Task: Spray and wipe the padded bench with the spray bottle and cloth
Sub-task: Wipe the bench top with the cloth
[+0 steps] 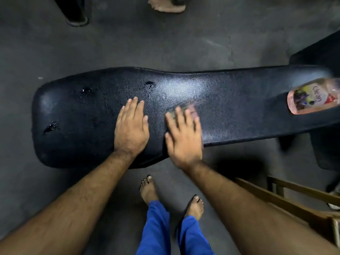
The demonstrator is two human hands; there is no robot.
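Right hand (184, 137) grip flat on blurred, seemingly grey cloth (181, 109), bench (230, 100) lengthwise left-right

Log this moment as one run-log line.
stage: wiping | right hand: flat on cloth | left hand: flat on padded bench | spray bottle: lying on bench

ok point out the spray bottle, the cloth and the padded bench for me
spray bottle (312, 98), head view, on its printed label.
cloth (191, 108), head view, on the edge showing past the fingers.
padded bench (82, 111), head view, on bare black padding.
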